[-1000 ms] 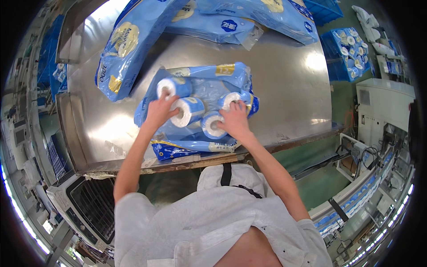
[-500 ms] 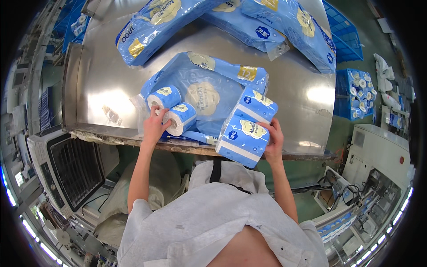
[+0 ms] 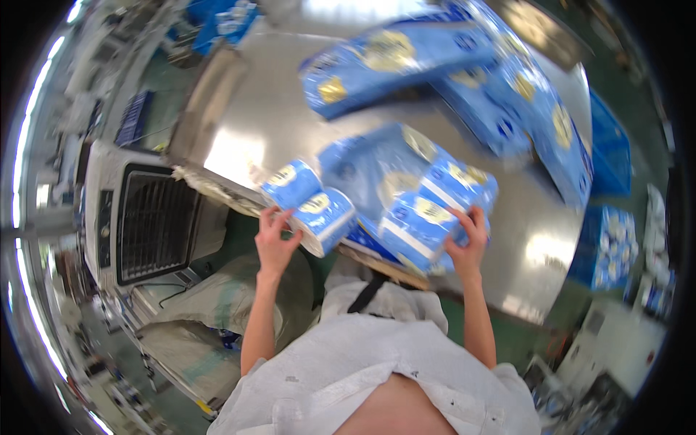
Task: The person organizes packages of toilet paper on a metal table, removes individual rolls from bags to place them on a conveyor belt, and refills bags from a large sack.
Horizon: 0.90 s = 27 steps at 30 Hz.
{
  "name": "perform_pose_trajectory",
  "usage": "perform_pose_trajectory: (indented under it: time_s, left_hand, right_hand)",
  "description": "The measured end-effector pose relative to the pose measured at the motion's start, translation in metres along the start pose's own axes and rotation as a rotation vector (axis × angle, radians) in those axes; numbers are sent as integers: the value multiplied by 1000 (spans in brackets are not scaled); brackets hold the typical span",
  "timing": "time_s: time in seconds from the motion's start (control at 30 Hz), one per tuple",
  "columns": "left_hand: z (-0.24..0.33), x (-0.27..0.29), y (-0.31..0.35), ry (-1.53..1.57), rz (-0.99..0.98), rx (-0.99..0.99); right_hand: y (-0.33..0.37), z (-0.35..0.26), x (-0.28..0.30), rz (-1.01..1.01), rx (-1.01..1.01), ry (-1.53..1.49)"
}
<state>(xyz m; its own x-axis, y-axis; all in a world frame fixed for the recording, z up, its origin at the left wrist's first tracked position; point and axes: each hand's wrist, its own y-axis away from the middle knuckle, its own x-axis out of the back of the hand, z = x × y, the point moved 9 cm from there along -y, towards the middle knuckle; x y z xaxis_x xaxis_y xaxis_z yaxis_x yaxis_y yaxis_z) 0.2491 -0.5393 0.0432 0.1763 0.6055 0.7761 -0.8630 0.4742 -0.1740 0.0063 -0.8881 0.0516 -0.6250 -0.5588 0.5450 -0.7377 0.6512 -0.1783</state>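
My left hand [image 3: 278, 243] grips the end of a wrapped toilet roll [image 3: 330, 217] with bent fingers. A second blue-wrapped roll [image 3: 291, 183] lies against it, and both sit at the table's front edge. On the right, my right hand [image 3: 470, 243] is closed on the side of a toilet roll pack [image 3: 415, 226], blue with white bands and pale yellow labels. Between and behind them a flat blue plastic bag [image 3: 362, 163] is spread on the table, partly covered by the pack. Blur hides whether the two left rolls are joined.
Several filled blue packages [image 3: 399, 61] lie across the far side of the metal table [image 3: 254, 109]. Blue crates, one with rolls [image 3: 612, 246], stand beyond its right edge. A grey machine with a dark grille [image 3: 156, 221] and pale sacks [image 3: 210, 319] are at the left.
The whole view has turned, so table and packages appear rotated clockwise. The right-hand pack lies farther over the bag, and the left rolls sit closer to the front edge.
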Motion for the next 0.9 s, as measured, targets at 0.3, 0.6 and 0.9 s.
perform_pose_trajectory:
  time_s: [0.3,0.6,0.9]
  left_hand:
    - [-126,80,-34,205,99,202]
    - [-203,168,-83,385,231,266]
    - [-195,192,-141,234,261,-56]
  right_hand:
    - [-180,-142,-38,621,315,-473]
    - [-498,-507,-262,729,912,37]
    - [-358,-433,-461,-295,909,-21]
